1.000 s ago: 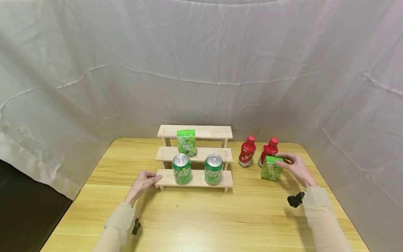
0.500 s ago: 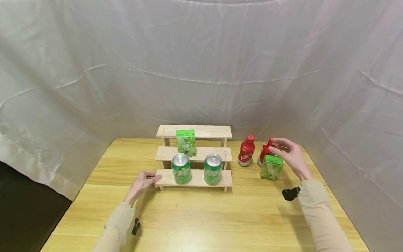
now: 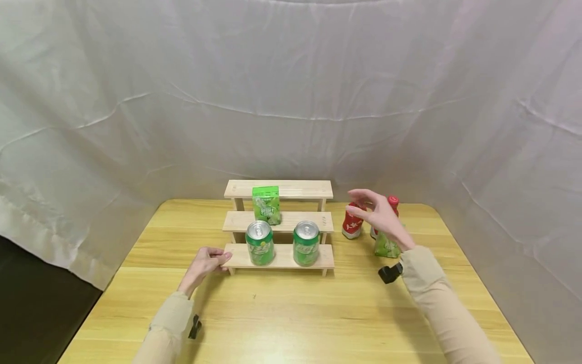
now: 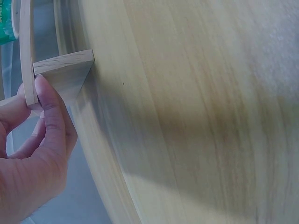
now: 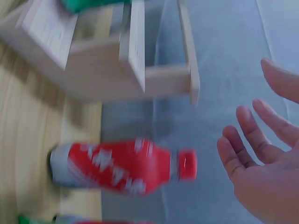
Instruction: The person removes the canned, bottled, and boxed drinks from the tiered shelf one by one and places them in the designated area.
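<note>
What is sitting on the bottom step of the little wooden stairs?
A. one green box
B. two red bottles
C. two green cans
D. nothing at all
C: two green cans stand side by side on the lowest step of the wooden rack; the red bottles stand on the table to its right.

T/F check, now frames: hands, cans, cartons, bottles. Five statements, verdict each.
1. The left hand holds the left end of the wooden rack's bottom step. True.
2. The right hand grips a red bottle. False: it hovers open, holding nothing.
3. Two green cans stand on the bottom step. True.
4. The green carton on the rack sits on the top step. False: it is on the middle step.
5. Two red bottles stand right of the rack. True.
</note>
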Available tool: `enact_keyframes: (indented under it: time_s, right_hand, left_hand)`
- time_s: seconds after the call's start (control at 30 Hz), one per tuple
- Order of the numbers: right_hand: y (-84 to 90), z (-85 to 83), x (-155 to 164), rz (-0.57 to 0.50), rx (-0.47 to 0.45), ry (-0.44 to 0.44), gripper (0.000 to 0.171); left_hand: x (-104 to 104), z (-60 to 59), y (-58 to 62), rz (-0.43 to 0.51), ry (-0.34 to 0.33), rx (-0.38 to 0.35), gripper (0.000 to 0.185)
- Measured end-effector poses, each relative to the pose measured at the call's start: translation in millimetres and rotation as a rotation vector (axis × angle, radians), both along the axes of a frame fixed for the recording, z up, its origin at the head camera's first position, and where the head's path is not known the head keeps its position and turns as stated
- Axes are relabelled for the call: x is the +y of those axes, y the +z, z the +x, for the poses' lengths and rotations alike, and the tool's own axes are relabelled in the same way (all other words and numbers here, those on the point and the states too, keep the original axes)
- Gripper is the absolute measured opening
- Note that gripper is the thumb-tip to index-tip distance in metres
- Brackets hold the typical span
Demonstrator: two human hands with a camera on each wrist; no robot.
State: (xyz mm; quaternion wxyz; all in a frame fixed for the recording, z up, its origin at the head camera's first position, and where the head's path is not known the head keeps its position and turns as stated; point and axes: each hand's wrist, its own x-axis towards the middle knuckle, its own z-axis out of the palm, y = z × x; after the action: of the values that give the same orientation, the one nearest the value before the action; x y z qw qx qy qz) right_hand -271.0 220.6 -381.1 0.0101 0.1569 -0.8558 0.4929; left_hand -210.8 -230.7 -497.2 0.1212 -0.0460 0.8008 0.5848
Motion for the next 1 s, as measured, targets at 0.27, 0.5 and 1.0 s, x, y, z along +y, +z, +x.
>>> enact_keyframes:
  time_s: [0.27,0.5,1.0]
  right_hand:
    - [10.5,-10.5,-50,-0.052,-0.005,0.106,0.055]
    - [14.8,-19.3,-93,-0.078,-0.005,0.170,0.055]
    - [14.3,-34.7,-156,-0.035,-0.057,0.250,0.061]
  left_hand:
    - [1,-0.2,-0.2,0.013,0.016,-0.005,0.055]
    - [1,0.7,0.1,0.009,0.013,-0.014,0.055]
    - [0,-0.3,-1.3,0.023,0.013,-0.007,0.052]
